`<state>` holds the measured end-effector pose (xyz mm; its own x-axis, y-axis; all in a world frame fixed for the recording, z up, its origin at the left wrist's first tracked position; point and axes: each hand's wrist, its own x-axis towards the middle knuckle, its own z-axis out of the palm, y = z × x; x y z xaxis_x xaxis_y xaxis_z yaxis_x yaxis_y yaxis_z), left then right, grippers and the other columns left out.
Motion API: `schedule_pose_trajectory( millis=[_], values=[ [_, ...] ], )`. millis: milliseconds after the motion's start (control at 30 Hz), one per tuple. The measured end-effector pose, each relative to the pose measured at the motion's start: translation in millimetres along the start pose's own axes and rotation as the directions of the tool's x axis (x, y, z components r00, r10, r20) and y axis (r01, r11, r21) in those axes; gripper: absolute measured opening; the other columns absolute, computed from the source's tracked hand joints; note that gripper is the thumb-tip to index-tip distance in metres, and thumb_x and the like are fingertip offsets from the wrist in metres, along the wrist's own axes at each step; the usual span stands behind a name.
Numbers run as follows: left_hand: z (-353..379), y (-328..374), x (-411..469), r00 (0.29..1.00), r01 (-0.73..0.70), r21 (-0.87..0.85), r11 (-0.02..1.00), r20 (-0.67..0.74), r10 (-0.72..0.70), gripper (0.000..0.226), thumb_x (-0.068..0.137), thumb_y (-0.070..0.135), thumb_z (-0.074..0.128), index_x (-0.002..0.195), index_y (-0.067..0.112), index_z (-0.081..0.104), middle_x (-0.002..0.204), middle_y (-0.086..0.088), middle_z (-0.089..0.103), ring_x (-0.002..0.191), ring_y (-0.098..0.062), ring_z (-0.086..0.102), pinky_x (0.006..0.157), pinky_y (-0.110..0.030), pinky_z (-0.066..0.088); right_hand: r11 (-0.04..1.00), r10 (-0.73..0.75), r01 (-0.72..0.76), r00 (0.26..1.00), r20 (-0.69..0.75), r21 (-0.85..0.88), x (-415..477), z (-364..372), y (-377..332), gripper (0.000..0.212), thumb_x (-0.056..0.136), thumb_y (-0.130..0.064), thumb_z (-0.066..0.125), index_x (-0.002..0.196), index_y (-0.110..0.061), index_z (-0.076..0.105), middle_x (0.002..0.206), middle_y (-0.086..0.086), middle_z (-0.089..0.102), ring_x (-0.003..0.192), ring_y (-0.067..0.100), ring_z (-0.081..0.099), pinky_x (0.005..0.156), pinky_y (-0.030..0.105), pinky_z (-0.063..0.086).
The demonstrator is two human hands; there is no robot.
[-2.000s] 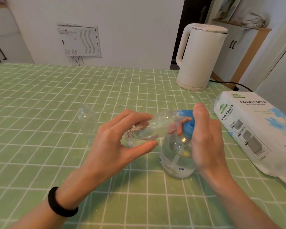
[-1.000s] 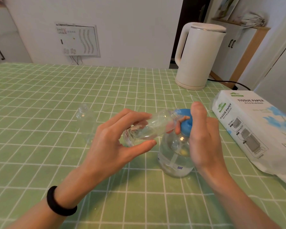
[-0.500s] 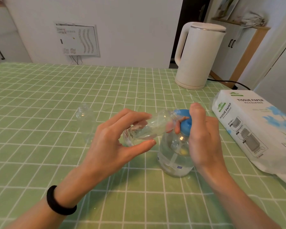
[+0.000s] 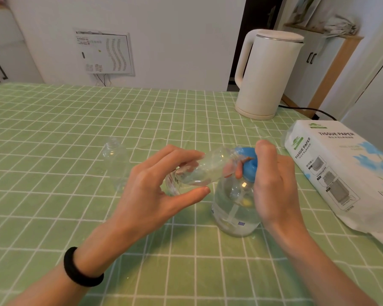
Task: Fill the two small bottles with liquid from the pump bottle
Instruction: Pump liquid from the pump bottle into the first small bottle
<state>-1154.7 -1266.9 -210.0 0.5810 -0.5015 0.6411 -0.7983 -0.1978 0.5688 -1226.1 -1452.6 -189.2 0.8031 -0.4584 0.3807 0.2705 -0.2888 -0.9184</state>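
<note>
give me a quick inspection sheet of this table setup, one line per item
surface: table under a creased green checked cloth
job's things: pump bottle upright, part full; held small bottle tilted, mouth at the blue pump head; second small bottle upright, apart to the left
clutter: tissue pack at right; white kettle at the back
grippers: left hand pinches the held small bottle; right hand grips the pump bottle at its top
cables: black cable behind the kettle; thin wires below the wall panel
surroundings: cabinets at far left; black band on the left wrist
</note>
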Motion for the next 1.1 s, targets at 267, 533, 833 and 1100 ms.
schedule_pose_trajectory(
  millis=[267, 533, 833, 1100],
  values=[
    [-0.4, -0.8, 0.2, 1.000, 0.000, -0.011, 1.000, -0.003, 0.000, 0.051, 0.084, 0.037, 0.081, 0.128, 0.013, 0.070, 0.111, 0.003, 0.073, 0.105, -0.002, 0.067, 0.090, -0.012, 0.049, 0.999, -0.002, 0.002, 1.000, -0.011, -0.036, -1.8, 1.0, -1.0, 0.067, 0.106, -0.046, 0.029, 0.046, -0.029, 0.054, 0.064, -0.001, 0.074, 0.061, 0.000, 0.065, 0.066, 0.009, 0.044],
    [-0.6, -1.2, 0.1, 1.000, -0.005, 0.001, 1.000, -0.001, 0.005, 0.051, 0.084, 0.038, 0.080, 0.127, 0.011, 0.072, 0.110, 0.002, 0.073, 0.104, -0.004, 0.068, 0.090, -0.014, 0.050, 1.000, 0.001, -0.001, 1.000, 0.005, -0.026, 0.9, -1.1, -1.3, 0.055, 0.093, -0.046, 0.036, 0.048, -0.023, 0.056, 0.072, 0.008, 0.078, 0.066, 0.009, 0.069, 0.063, 0.018, 0.049],
    [-0.8, 0.8, 1.1, 1.000, -0.006, -0.008, 1.000, -0.012, 0.006, 0.051, 0.084, 0.037, 0.080, 0.127, 0.012, 0.070, 0.110, 0.003, 0.073, 0.104, 0.001, 0.067, 0.090, -0.011, 0.049, 0.999, -0.019, 0.019, 1.000, -0.003, -0.039, -1.3, 0.7, -0.3, 0.067, 0.107, -0.041, 0.030, 0.045, -0.031, 0.052, 0.062, -0.004, 0.072, 0.058, -0.002, 0.063, 0.064, 0.006, 0.043],
    [-0.9, -0.1, 0.7, 1.000, -0.003, 0.007, 1.000, -0.004, 0.003, 0.053, 0.083, 0.038, 0.084, 0.127, 0.011, 0.072, 0.110, 0.002, 0.073, 0.103, -0.005, 0.068, 0.089, -0.015, 0.051, 1.000, 0.007, -0.007, 1.000, -0.002, -0.025, 1.1, -1.1, 0.2, 0.056, 0.091, -0.049, 0.034, 0.047, -0.023, 0.057, 0.071, 0.007, 0.078, 0.065, 0.008, 0.068, 0.063, 0.018, 0.047]
  ],
)
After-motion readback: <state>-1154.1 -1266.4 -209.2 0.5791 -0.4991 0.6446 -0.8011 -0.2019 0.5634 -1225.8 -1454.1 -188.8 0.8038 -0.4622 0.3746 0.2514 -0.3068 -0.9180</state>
